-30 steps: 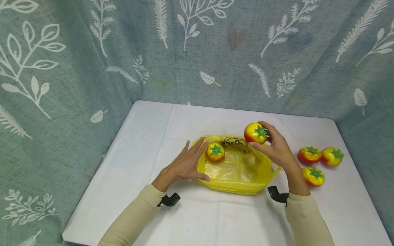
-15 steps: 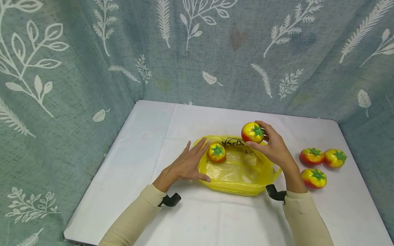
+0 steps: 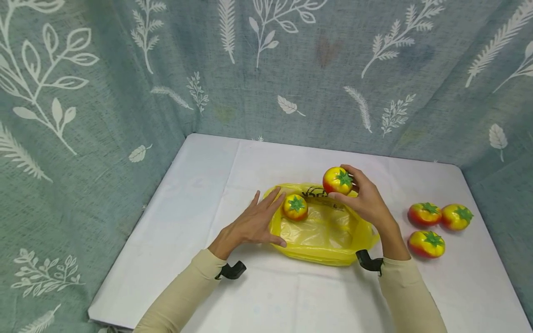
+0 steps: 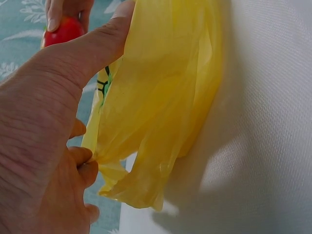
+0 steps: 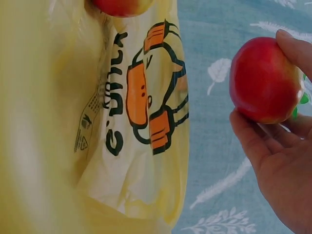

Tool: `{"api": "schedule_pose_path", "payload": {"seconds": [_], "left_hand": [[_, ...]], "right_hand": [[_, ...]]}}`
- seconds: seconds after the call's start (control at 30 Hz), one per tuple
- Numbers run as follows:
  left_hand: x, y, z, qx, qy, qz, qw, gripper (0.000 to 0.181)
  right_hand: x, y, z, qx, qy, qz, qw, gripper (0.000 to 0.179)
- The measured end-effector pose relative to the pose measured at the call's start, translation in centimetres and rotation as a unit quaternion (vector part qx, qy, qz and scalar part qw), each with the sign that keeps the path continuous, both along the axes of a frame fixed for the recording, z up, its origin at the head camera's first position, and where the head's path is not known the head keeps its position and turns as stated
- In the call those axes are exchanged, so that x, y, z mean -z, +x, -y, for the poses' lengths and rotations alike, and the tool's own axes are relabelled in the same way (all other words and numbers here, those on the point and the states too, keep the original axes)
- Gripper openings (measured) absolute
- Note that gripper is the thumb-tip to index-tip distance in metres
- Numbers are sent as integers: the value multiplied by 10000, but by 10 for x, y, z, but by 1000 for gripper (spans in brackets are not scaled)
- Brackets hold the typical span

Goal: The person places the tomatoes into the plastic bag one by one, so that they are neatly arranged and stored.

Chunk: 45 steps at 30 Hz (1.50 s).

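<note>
A yellow plastic bag (image 3: 329, 256) lies on the white table with its mouth spread wide. Inside its left part sits one red-and-yellow tomato (image 3: 294, 212) with a green star-shaped top. My left hand (image 3: 254, 224) rests along the bag's left rim, fingers and thumb spread and straight; in the left wrist view the thumb lies against the yellow film (image 4: 161, 87). Above the bag's back right rim, my right hand (image 3: 366, 199) holds another tomato (image 3: 336, 181) between thumb and fingers. The right wrist view shows that tomato's smooth red underside (image 5: 265, 80) beside the bag's printed wall (image 5: 136, 97).
On the right of the table are a tomato (image 3: 424, 215), a second tomato (image 3: 455, 217) touching it, and a third tomato (image 3: 426, 245) nearer me. A grey-green curtain (image 3: 266, 92) with white leaf prints hangs behind and beside the white table (image 3: 187, 185).
The right hand has carried its tomato a little left over the bag's back rim. The left hand keeps its place on the bag, and the head view has shifted slightly.
</note>
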<state>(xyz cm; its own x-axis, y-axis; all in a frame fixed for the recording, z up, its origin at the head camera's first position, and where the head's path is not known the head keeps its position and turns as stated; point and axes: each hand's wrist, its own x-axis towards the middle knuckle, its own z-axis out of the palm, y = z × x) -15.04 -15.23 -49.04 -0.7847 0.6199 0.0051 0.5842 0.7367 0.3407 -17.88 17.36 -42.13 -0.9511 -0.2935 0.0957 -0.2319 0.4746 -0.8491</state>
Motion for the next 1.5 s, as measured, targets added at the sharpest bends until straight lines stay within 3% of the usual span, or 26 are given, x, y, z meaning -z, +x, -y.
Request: {"api": "schedule_pose_path", "payload": {"seconds": [0.67,1.5], "left_hand": [[-1,0,-1,47,156,-2,9999,136],[-1,1,-2,-32,30,143,9999,136]], "right_hand": [[13,-2,9,-354,21,129,9993,78],[33,0,18,-577,271,647,9959,80]]}}
